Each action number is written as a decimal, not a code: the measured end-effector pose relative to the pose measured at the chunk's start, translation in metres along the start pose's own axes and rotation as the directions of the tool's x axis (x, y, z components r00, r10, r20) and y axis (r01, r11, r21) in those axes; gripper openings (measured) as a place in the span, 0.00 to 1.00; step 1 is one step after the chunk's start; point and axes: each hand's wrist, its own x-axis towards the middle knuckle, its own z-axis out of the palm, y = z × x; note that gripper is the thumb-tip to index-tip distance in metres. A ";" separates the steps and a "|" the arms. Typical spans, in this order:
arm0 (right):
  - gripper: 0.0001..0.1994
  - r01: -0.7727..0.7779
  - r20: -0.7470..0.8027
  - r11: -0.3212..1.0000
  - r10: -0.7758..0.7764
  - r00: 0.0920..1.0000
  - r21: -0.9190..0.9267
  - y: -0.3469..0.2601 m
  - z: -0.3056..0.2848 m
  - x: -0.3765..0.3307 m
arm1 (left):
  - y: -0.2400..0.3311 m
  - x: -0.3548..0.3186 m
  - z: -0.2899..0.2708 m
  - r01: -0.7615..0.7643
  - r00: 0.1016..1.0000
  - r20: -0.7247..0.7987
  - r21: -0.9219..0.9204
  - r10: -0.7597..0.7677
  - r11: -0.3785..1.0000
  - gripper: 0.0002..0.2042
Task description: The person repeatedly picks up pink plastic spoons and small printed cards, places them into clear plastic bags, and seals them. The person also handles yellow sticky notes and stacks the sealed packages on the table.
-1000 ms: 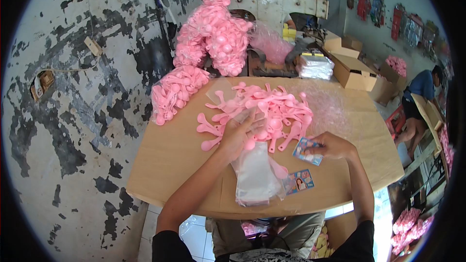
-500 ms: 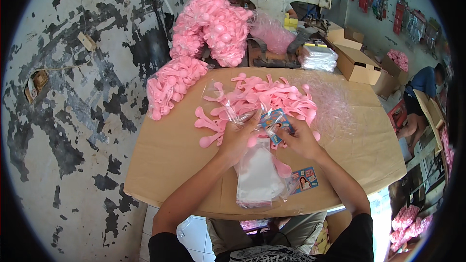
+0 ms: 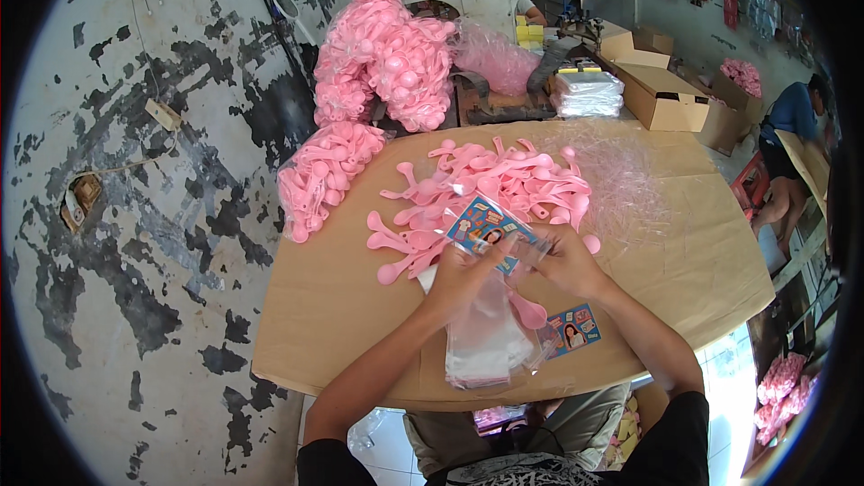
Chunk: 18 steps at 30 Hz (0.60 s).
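Above the middle of the table my left hand [image 3: 461, 281] is closed, its thumb over a blue printed card [image 3: 480, 219]. Clear plastic shows around the card, though I cannot tell how much of the card lies inside it. On the card's right side my right hand [image 3: 569, 261] pinches the clear plastic bag [image 3: 540, 250]. A stack of flat clear bags [image 3: 486, 342] lies below my hands. Beside it are a single pink plastic spoon [image 3: 529, 312] and a second blue card [image 3: 574, 331]. Beyond my hands spreads a loose pile of pink spoons [image 3: 504, 175].
Shredded clear plastic [image 3: 621, 184] lies right of the pile on the brown-covered table [image 3: 702, 243]. Big bags of pink spoons [image 3: 409, 63] are heaped at the back left. Bundled clear bags [image 3: 587, 94] and a cardboard box [image 3: 664, 96] stand behind. Another person [image 3: 785, 139] bends over at the far right.
The card has come left and up, from my right hand's grip to under my left thumb. My right hand now pinches plastic at its right side. The view has shifted slightly.
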 end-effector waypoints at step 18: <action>0.07 -0.007 0.056 0.952 -0.010 0.998 0.307 0.000 0.006 -0.002 | 0.013 -0.006 -0.011 -0.114 0.975 0.149 -0.312 0.168 0.943 0.22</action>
